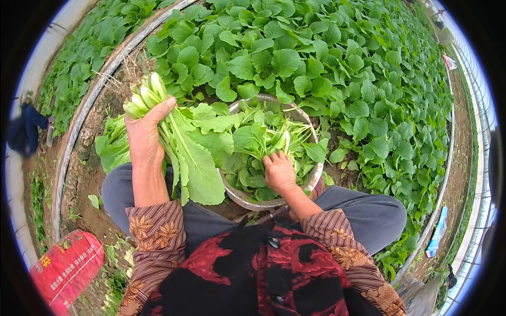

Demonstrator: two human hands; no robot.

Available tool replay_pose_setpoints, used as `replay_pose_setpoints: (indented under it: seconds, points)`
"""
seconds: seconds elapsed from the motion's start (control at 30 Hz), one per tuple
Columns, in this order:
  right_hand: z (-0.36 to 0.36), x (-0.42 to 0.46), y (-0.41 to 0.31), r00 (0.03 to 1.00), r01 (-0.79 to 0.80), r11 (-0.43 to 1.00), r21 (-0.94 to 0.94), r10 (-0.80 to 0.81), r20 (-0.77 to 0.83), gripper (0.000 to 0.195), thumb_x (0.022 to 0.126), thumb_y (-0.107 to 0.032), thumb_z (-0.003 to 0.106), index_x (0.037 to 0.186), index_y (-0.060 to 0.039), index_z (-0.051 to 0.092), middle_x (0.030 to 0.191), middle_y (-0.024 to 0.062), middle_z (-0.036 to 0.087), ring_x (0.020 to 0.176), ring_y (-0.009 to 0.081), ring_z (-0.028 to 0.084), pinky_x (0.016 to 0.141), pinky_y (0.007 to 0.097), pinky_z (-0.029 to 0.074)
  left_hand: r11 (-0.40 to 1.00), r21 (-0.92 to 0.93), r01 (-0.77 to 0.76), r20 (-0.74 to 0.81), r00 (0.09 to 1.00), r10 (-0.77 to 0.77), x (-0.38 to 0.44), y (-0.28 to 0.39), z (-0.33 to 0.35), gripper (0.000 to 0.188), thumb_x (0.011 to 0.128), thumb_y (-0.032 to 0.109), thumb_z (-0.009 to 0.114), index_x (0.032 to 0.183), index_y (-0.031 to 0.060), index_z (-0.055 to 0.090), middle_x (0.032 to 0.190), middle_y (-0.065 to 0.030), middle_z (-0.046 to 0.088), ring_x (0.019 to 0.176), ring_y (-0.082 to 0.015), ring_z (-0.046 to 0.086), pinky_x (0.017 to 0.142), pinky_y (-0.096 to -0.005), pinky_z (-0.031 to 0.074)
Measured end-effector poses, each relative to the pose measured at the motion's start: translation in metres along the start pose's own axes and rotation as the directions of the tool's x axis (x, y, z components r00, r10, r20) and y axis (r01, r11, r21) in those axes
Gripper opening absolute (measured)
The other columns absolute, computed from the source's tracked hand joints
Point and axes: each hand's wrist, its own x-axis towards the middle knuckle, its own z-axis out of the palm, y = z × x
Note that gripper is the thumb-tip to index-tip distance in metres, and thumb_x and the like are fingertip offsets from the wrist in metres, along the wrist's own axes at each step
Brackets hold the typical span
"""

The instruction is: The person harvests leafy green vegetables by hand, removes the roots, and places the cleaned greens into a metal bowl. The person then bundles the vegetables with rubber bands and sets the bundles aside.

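My left hand (144,136) is closed around a bunch of leafy greens (199,158), the thumb lying across the pale stems. Soil-covered roots point up and away from me, and the broad leaves droop towards my knee. Between my bent legs stands a round, worn basin (245,203) heaped with smaller loose greens (245,173). Inside it, my right hand (280,173) has its fingers curled around some of these greens, beside a pale stem; the fingertips are partly hidden by leaves. More large leaves (112,148) show behind my left wrist.
A dense bed of growing greens (379,91) spreads ahead and right. A grey curved edging (81,96) runs along the left. A printed red sack (69,268) lies lower left, a blue packet (437,233) far right. Another person's dark-clothed leg (33,122) shows far left.
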Motion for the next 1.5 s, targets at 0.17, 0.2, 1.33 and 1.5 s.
replay_pose_setpoints:
  seconds: [0.17, 0.2, 1.33, 1.5]
  points:
    - [-0.008, 0.008, 0.024, 0.920, -0.346, 0.745, 0.571, 0.389, 0.050, 0.029, 0.086, -0.036, 0.066, 0.089, -0.0077, 0.073, 0.071, 0.0154, 0.068, 0.068, 0.0351, 0.066, 0.070, 0.0418, 0.053, 1.000, -0.003, 0.002, -0.021, 1.000, -0.002, -0.003, 0.002, -0.005, 0.034, 0.073, -0.004, 0.075, 0.105, -0.0011, 0.065, 0.090, -0.0106, 0.071, 0.078, -0.0192, 0.068, 0.076, -0.0323, 0.056]
    - [0.002, 0.014, 0.041, 0.823, -0.414, 0.688, 0.596, 0.562, -0.078, 0.031, 0.086, -0.036, 0.067, 0.086, -0.0053, 0.071, 0.069, 0.0150, 0.067, 0.064, 0.0332, 0.066, 0.066, 0.0400, 0.053, 0.999, -0.027, 0.034, -0.007, 0.999, -0.034, -0.002, 0.002, -0.005, 0.033, 0.072, -0.008, 0.076, 0.103, 0.0012, 0.068, 0.091, -0.0068, 0.071, 0.078, -0.0146, 0.067, 0.074, -0.0280, 0.055]
    - [-0.197, 0.031, 0.012, 0.995, -0.002, 0.214, 0.977, 0.102, -0.020, 0.021, 0.083, -0.002, 0.072, 0.103, -0.0014, 0.069, 0.091, -0.0002, 0.070, 0.083, 0.0078, 0.060, 0.081, 0.0238, 0.049, 0.822, -0.027, 0.568, 0.758, 0.548, -0.354, -0.063, -0.005, 0.052, 0.062, 0.066, -0.007, 0.078, 0.124, 0.0041, 0.060, 0.112, -0.0038, 0.067, 0.101, -0.0160, 0.063, 0.092, -0.0329, 0.051]
    - [-0.204, 0.043, 0.004, 0.998, 0.012, 0.270, 0.963, 0.062, -0.029, 0.024, 0.086, -0.005, 0.070, 0.109, 0.0007, 0.066, 0.097, 0.0035, 0.068, 0.081, 0.0083, 0.063, 0.074, 0.0259, 0.053, 0.806, -0.104, 0.582, 0.761, 0.569, -0.312, -0.066, -0.011, 0.065, 0.067, 0.061, -0.006, 0.074, 0.124, 0.0027, 0.057, 0.105, -0.0075, 0.067, 0.094, -0.0222, 0.066, 0.087, -0.0371, 0.054]
